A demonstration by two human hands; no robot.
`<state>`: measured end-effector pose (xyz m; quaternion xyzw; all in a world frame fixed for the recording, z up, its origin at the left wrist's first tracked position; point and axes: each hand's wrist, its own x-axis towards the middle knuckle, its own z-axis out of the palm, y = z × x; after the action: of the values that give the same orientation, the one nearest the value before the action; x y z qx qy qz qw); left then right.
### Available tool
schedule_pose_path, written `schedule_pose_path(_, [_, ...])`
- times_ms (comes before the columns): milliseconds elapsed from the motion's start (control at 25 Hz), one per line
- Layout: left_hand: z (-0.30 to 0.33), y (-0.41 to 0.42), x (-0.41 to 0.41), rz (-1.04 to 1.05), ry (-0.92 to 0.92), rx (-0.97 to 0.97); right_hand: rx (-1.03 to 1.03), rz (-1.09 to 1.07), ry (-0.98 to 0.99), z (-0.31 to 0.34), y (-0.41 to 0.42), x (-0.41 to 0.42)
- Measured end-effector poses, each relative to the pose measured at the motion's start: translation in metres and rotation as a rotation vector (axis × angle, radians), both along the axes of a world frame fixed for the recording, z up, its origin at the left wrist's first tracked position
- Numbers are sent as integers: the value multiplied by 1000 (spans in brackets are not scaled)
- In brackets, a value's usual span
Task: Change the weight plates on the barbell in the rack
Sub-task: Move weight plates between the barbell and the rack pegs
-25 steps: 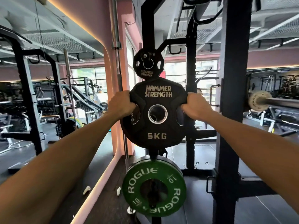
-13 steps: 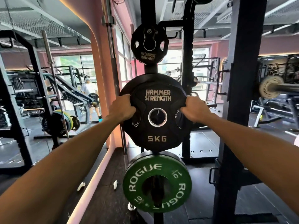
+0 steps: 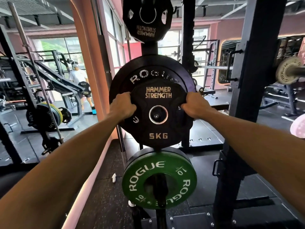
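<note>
Both hands grip a small black rubber-coated plate marked HAMMER STRENGTH and 5KG [image 3: 158, 113] by its side cut-outs: the left hand [image 3: 123, 105] curls its fingers into the left handle slot, the right hand [image 3: 194, 105] does the same on the right. The plate's steel-ringed centre hole sits over the end of a storage peg, whose tip shows inside the ring, and the plate lies flat in front of a larger black ROGUE bumper plate [image 3: 148, 75] already on that peg. Above hangs another small black Hammer Strength plate [image 3: 147, 19], upside down on its own peg, and below sits a green ROGUE 10 plate [image 3: 159, 180]. The barbell in the rack, with a pale ROGUE plate on its sleeve [image 3: 288, 71], is well apart at far right. This looks like the stowing step, a removed plate being slid onto the storage peg. The next move likely calls for pushing it flush against the bumper, letting go, then fetching the replacement plate for the barbell.
</note>
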<state>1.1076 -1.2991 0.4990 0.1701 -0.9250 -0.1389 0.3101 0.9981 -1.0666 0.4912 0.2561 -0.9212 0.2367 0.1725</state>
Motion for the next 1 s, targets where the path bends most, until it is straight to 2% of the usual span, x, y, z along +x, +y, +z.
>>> schedule_pose_path(280, [-17, -18, -26, -16, 3, 3, 8, -11, 18, -20, -23, -32])
schedule_pose_path(360, [-19, -23, -30, -34, -37, -30, 85, -12, 60, -21, -24, -40])
schedule_pose_path(520, [-18, -35, -39, 46, -150, -228, 264, -58, 106, -11, -29, -50])
schedule_pose_path(720, [-18, -42, -57, 76, -224, -261, 443, -163, 119, -1, -46, -65])
schedule_pose_path(1000, [-19, -53, -97, 160, -213, -256, 431, -227, 93, -6, -70, -100])
